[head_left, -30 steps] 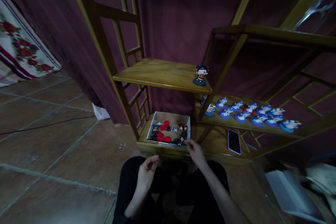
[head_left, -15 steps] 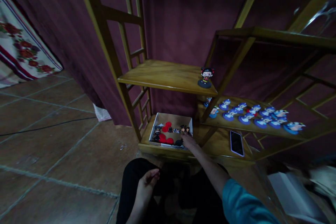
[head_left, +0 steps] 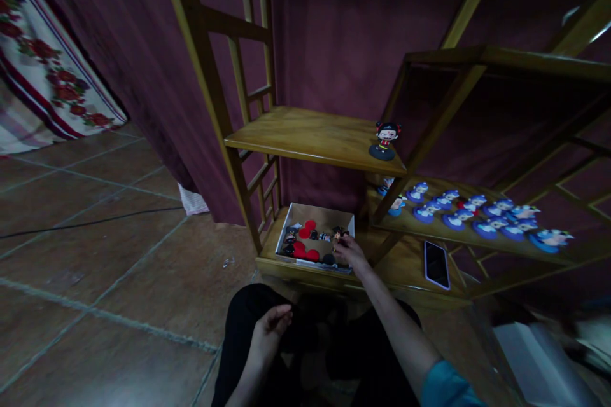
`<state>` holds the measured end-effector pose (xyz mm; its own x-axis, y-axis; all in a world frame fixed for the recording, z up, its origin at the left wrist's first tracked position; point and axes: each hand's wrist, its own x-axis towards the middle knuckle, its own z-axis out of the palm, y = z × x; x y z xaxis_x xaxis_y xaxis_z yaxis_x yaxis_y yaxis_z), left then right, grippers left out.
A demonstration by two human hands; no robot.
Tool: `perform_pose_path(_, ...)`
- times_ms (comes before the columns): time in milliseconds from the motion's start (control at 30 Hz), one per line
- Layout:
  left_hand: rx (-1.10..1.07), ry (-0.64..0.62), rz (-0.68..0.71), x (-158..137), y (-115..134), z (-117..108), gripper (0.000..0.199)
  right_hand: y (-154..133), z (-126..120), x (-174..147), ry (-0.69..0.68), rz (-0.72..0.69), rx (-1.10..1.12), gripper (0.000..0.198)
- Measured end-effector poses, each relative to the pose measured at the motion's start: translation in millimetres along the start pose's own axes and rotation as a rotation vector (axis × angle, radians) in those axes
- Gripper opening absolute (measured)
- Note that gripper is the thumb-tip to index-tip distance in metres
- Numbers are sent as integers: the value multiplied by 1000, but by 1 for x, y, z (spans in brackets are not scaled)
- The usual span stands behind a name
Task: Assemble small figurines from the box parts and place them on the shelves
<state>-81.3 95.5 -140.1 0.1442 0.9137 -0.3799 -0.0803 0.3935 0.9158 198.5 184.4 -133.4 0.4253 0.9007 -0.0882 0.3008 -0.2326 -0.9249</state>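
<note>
A shallow cardboard box (head_left: 316, 211) with white outer sides stands on the low shelf. Inside lie several small figurine parts, among them red pieces (head_left: 299, 250), dark round bases and a black-haired head (head_left: 337, 235). My right hand (head_left: 350, 250) is in the box's right end, fingers closed at a small figurine part that they mostly cover. My left hand (head_left: 271, 325) hovers by my left knee, fingers curled toward the thumb, with nothing visible in it. On the shelf above, an assembled black-haired figurine (head_left: 384, 140) stands upright on a dark round base.
Several blue-and-white figurines (head_left: 458, 219) stand on the right-hand shelf. A phone (head_left: 436, 265) with a pale edge lies on the low shelf right of the box. Wooden posts (head_left: 200, 82) frame the shelves, and a pale box-like object (head_left: 534, 356) is on the floor at right.
My right hand has shifted slightly within the right end of the box and its fingers look more drawn together. The view has turned slightly left. My left hand keeps its curled pose.
</note>
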Motion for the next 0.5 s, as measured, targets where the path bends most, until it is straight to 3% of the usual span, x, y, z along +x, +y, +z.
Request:
perform_pose_path(100, 50, -18, 60, 9, 10, 1, 36, 4, -1, -5, -10, 5, -33, 24)
perform_pose_path(200, 186, -10, 230, 32, 30, 2, 26, 7, -3, -11, -23, -17, -145, 22)
perform_pose_path(300, 397, 47, 448, 67, 56, 9, 22, 6, -5, -15, -43, -61, -299, 23)
perform_pose_path(400, 707, 62, 562, 104, 85, 23, 28, 3, -5, -17, -82, -78, -443, 25)
perform_pose_path(500, 801, 51, 594, 138, 107, 39, 31, 2, -3, -17, -132, -75, -562, 25)
